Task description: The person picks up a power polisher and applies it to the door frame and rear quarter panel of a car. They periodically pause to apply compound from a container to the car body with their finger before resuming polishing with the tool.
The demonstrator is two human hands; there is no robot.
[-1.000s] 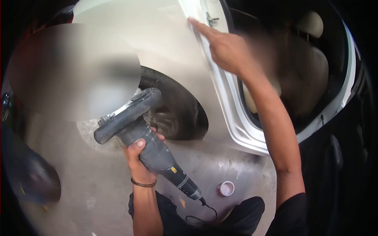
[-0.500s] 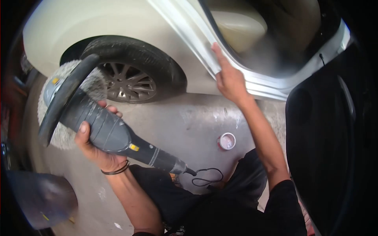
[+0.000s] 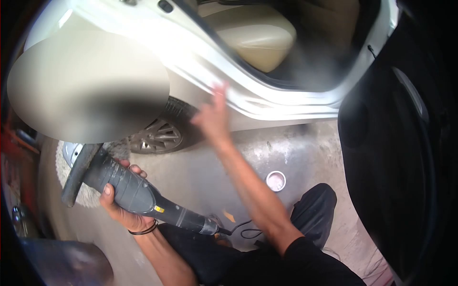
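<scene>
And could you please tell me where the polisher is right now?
The polisher is in the lower left of the head view, gripped in the left hand, its fluffy pad appearing left of the car's wheel.

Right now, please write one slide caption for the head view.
Left hand grips a corded polisher with a woolly pad; blurred right hand near the car door sill.

I have the left hand (image 3: 125,215) wrapped around a corded polisher (image 3: 138,190) with a woolly pad (image 3: 88,198); the right hand (image 3: 213,120), blurred, extends a finger (image 3: 219,97) at the car's door sill (image 3: 296,112), contact unclear.
</scene>
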